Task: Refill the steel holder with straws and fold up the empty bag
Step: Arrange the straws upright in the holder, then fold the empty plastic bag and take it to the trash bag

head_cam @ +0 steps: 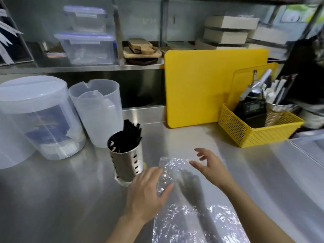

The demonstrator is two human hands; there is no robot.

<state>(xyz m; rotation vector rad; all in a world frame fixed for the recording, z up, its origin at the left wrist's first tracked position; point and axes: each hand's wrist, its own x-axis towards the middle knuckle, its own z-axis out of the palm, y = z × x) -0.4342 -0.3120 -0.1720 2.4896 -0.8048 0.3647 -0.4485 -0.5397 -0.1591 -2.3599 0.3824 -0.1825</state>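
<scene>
Standing at far left: lidded translucent tub (35, 118), blue-printed contents showing through the wall, on the steel counter (61, 199).
Measuring jugs: two clear plastic jugs (97, 111), one nested in the other, just right of the tub and touching it.
Shelf, upper left: two stacked clip-lid boxes (85, 42); wooden boards (140, 50) piled to their right.
Steel holder: perforated cylinder (125, 158), upright, left of centre, just in front of the jugs; filled with black straws (130, 134), a bunch rising above the rim at the back.
Left hand: (146, 192) lower centre, just right of the holder; palm down, fingers spread and flat on the left edge of the bag, pressing rather than gripping.
Bag: clear crinkled plastic bag (182, 199), empty, flat on the counter, running from centre frame down to the bottom edge.
Right hand: (212, 167) at the bag's upper right corner, fingers loosely splayed, nothing held; contact with the plastic too blurred to tell.
Cutting boards: large yellow board (201, 88) leaning upright at the back, right of centre; a second, smaller one (245, 79) behind the basket.
Yellow basket: mesh basket (254, 132) at right, holding a dark digital scale (252, 107), a dispenser bottle (254, 92) and a metal cup of white wrapped straws (275, 102).
Upper right: stacked flat boxes (228, 30) on the shelf.
</scene>
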